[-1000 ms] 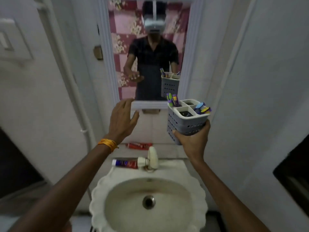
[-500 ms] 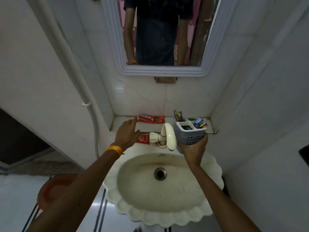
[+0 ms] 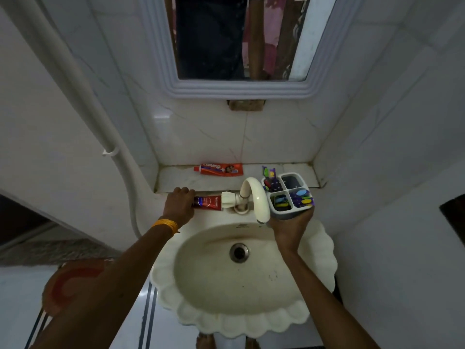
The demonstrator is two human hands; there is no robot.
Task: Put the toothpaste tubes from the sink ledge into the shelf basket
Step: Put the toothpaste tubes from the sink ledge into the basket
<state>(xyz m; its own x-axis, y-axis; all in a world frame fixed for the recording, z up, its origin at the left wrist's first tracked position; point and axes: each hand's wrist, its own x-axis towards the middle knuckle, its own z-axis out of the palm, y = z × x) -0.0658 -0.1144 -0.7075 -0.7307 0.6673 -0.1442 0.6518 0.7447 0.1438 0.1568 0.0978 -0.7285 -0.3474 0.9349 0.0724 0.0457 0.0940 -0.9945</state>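
A red and blue toothpaste tube (image 3: 210, 202) lies on the sink's back rim, left of the tap. My left hand (image 3: 179, 205) rests over its left end with the fingers curled on it. A second red toothpaste tube (image 3: 219, 169) lies flat on the tiled ledge (image 3: 176, 178) behind. My right hand (image 3: 292, 224) holds a grey four-compartment basket (image 3: 289, 214) from below, to the right of the tap. Three of its compartments hold toothbrushes; the far right one looks empty.
A cream tap (image 3: 254, 195) arches between my two hands. Below them is the scalloped cream sink (image 3: 319, 250) with its drain (image 3: 239, 251). A mirror (image 3: 239, 36) hangs above, a white pipe (image 3: 83, 94) runs down the left wall, and a red tub (image 3: 57, 290) sits on the floor.
The view has tilted down from the mirror to the sink. My left hand came down onto the near toothpaste tube. My right hand lowered the basket to beside the tap.
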